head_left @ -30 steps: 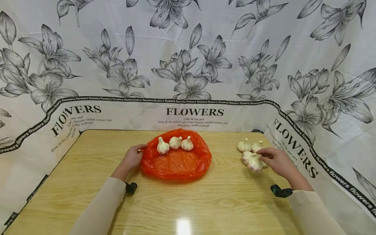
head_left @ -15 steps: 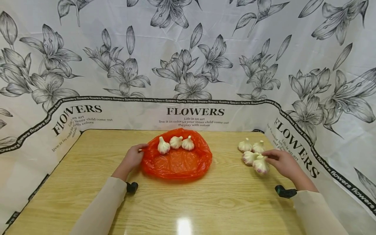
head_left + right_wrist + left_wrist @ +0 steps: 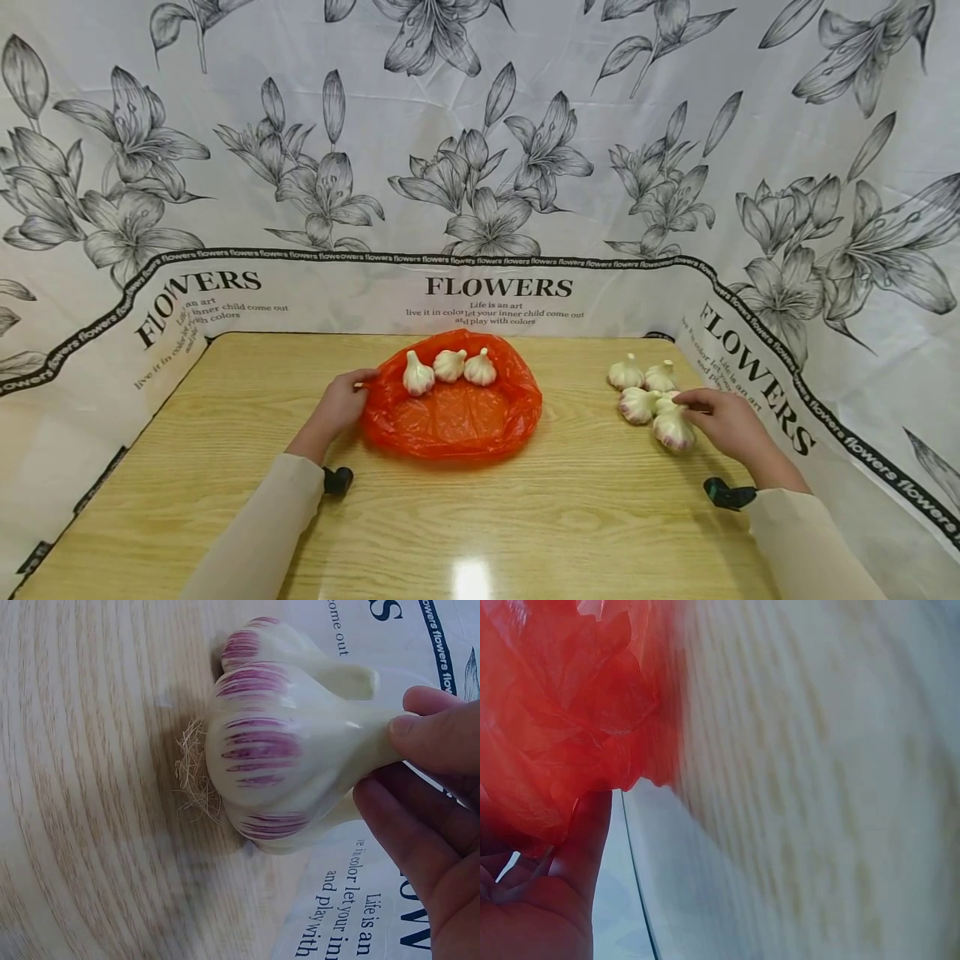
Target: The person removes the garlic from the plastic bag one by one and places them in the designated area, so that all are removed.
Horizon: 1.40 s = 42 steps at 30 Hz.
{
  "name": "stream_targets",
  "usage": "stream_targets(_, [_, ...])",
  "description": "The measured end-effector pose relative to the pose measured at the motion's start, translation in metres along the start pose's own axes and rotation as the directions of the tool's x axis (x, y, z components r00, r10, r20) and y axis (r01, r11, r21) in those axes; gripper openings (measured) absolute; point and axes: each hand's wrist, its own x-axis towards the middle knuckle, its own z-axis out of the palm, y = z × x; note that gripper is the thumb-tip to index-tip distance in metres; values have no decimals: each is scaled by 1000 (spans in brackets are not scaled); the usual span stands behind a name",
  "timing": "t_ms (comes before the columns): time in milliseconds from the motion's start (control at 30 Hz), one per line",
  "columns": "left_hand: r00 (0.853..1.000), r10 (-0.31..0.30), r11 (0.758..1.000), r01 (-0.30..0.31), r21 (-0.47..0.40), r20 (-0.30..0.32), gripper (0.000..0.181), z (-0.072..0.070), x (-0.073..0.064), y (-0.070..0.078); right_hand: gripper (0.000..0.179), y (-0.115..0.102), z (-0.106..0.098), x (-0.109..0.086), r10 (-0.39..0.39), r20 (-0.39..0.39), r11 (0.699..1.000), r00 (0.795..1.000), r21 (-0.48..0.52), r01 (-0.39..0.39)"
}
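Observation:
In the head view, my left hand (image 3: 345,405) pinches the left rim of a crumpled red plastic bag (image 3: 450,437), which lies spread on the table. Thumb and fingers fold over the bag's edge (image 3: 577,712) in the left wrist view. Three white garlic bulbs (image 3: 449,365) sit in a row at the back of the bag. On the right, my right hand (image 3: 723,421) pinches the stem of a garlic bulb (image 3: 262,742) with purple streaks and dry roots. Other bulbs (image 3: 637,405) stand close behind and to the left of it.
The wooden table (image 3: 480,517) has light grain and a bright reflection near its front. A white flower-printed cloth (image 3: 495,183) with lettering rises at the back and both sides. Each wrist carries a small black camera (image 3: 727,493).
My right hand has shifted slightly right and nearer, and the front bulb now stands further right of the neighbouring bulb. My left hand keeps its hold on the bag's rim.

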Motion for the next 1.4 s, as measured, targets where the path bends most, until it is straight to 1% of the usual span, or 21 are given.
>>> stream_targets(200, [1000,2,1000,-2,5,-1,45,0,0,0,25,-2,3,0,13,25,1000,1000,3,-14])
stream_targets(600, [1000,-1,1000,1,9,-5,44,0,0,-1,24,-5,10,1,-36,-6,999,999,19,36])
stream_targets(800, [1000,-7,1000,7,8,-2,44,0,-1,-1,22,-9,10,3,-67,-26,998,997,0,67])
stream_targets(1033, [1000,-4,1000,4,4,-2,44,0,-2,-1,23,-15,11,5,-76,-30,997,997,-9,76])
stream_targets(1133, [1000,-2,1000,2,2,-3,44,-1,-3,0,22,-18,11,6,-84,-33,996,996,-23,83])
stream_targets(1300, [1000,23,1000,-23,-2,-10,44,-1,-4,0,24,-26,10,9,-93,-30,995,995,-37,92])
stream_targets(1400, [999,35,999,-35,-11,-11,44,-1,-4,0,24,-30,11,12,-127,-51,991,991,-40,125])
